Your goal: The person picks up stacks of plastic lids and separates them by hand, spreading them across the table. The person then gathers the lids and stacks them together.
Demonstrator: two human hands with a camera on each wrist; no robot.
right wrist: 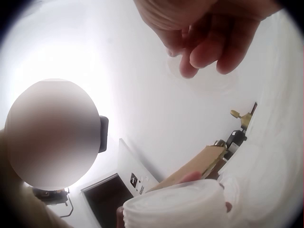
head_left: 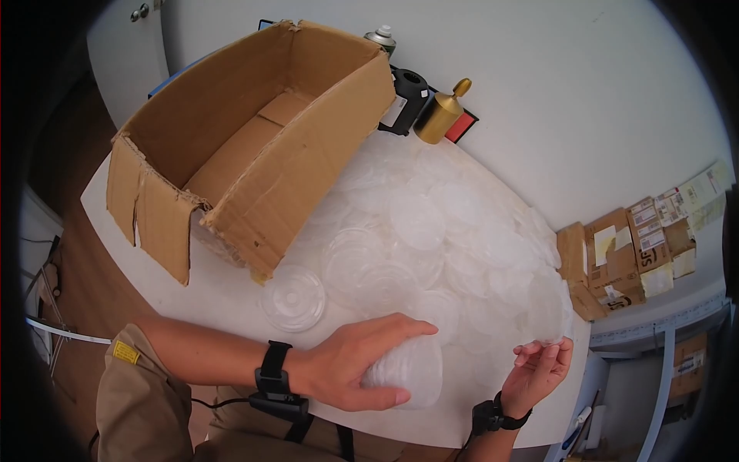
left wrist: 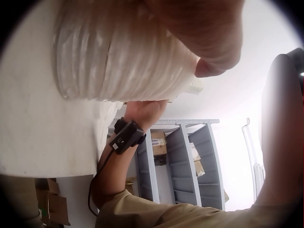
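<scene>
My left hand [head_left: 346, 362] grips a stack of clear plastic lids [head_left: 419, 369] near the front of the table, thumb on the near side and fingers over the far side. In the left wrist view the stacked lids [left wrist: 114, 57] show as many close ridges. Off to the right, my right hand [head_left: 536, 377] pinches the edge of a single thin plastic lid [head_left: 545, 308] between thumb and fingertips. That see-through lid [right wrist: 216, 81] hangs below the fingers in the right wrist view. A wide loose pile of similar lids [head_left: 469, 231] covers the table beyond both hands.
An open cardboard box [head_left: 308, 169] stands at the back left, with one lid [head_left: 294, 299] lying before it. Behind are a brass-coloured canister [head_left: 439, 119], a black device [head_left: 408, 100] and a spray can [head_left: 381, 38]. Flattened cartons [head_left: 616, 254] lean at the right edge.
</scene>
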